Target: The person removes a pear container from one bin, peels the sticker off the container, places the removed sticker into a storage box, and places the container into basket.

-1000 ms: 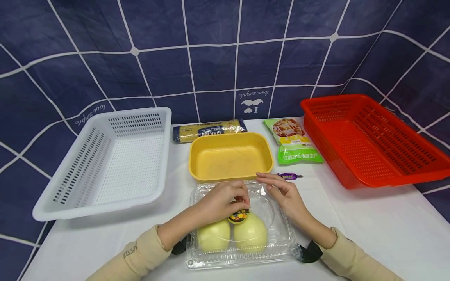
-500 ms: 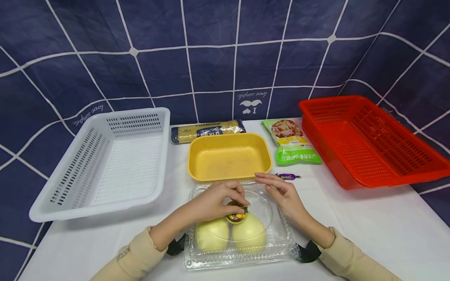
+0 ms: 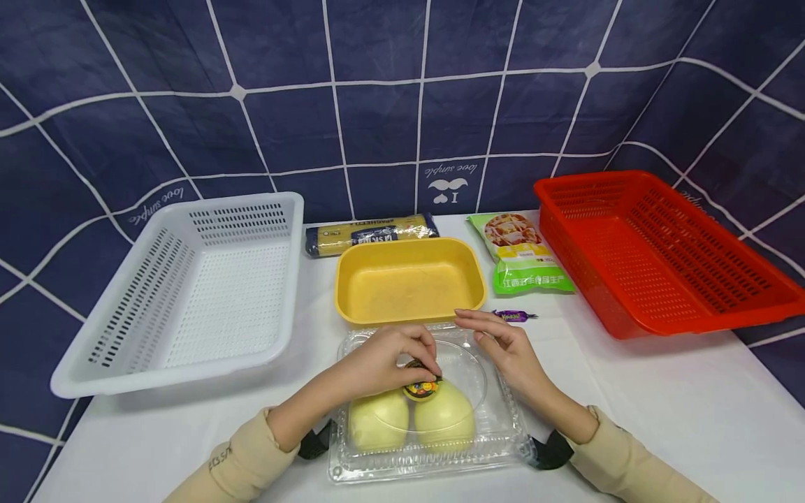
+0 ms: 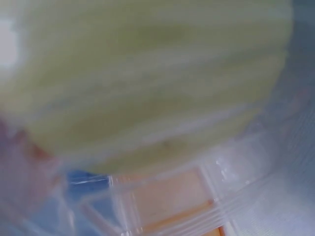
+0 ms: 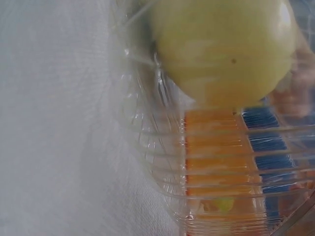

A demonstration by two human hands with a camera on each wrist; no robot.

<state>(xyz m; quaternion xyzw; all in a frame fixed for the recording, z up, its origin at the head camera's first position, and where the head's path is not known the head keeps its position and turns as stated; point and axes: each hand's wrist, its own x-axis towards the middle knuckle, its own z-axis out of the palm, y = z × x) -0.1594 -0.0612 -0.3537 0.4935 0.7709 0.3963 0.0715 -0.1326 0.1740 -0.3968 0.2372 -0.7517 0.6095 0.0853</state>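
Observation:
A clear plastic clamshell box [image 3: 497, 433] lies on the white table in front of me, lid down. Through it show two pale yellow, smooth round fruits [image 3: 443, 417], one of which fills much of the left wrist view. On the lid, my left hand [image 3: 383, 360] pinches the edge of a small round black-and-yellow piece with colourful faces [image 3: 420, 390], looking like a label. My right hand [image 3: 512, 353] has its fingers stretched out along the box's far right corner. Both wrist views look through the clear plastic and show little of the hands.
Behind the box stands a yellow tub [image 3: 409, 283], with a spaghetti pack [image 3: 371, 236] beyond it. A white basket [image 3: 233, 307] is at left, a red basket [image 3: 635, 258] at right. A green food bag [image 3: 522, 255] and a purple-wrapped candy [image 3: 514, 316] lie between.
The left hand's fingers have shifted slightly about the round piece, parting a little and then closing at its edge. The right hand has stayed at the box's corner.

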